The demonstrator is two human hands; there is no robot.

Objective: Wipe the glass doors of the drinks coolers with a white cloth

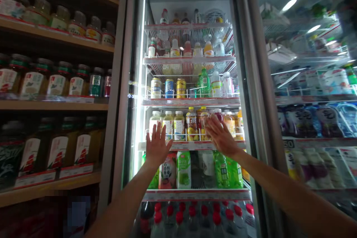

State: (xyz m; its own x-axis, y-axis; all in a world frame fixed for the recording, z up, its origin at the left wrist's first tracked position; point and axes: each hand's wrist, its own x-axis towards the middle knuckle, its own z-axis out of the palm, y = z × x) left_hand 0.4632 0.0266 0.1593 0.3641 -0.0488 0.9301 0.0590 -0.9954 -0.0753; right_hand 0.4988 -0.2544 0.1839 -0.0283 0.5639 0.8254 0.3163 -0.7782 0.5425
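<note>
Both arms reach forward at a lit drinks cooler. My left hand is raised with fingers spread and nothing in it, in front of pale-labelled bottles on the fourth shelf. Farther right, my right hand is tilted to the left, its fingers stretched out and slightly blurred, with nothing visible in it. It partly covers the juice bottles behind it. Between the hands stand yellow-capped tea bottles. Whether either hand touches the cooler's glass cannot be made out.
Wooden shelves with rows of jars and bottles line the left side. Another glass-fronted cooler stands on the right. Below the hands are green bottles, a pink bottle and several red-capped bottles. Metal door frames flank the cooler.
</note>
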